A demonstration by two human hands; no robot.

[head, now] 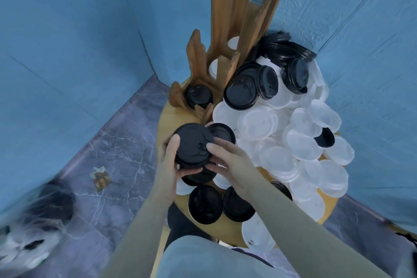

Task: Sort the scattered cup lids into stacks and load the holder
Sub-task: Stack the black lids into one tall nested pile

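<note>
Head view: both hands grasp a short stack of black lids (193,145) above the near left part of the round wooden table (168,117). Left hand (168,166) curls under and around the stack's left edge; right hand (228,160) pinches its right edge, fingers on top. The wooden holder (222,36) stands upright at the table's far left, with black lids (198,95) in its nearest slot. Loose white lids (282,158) and black lids (242,91) are heaped to the right.
</note>
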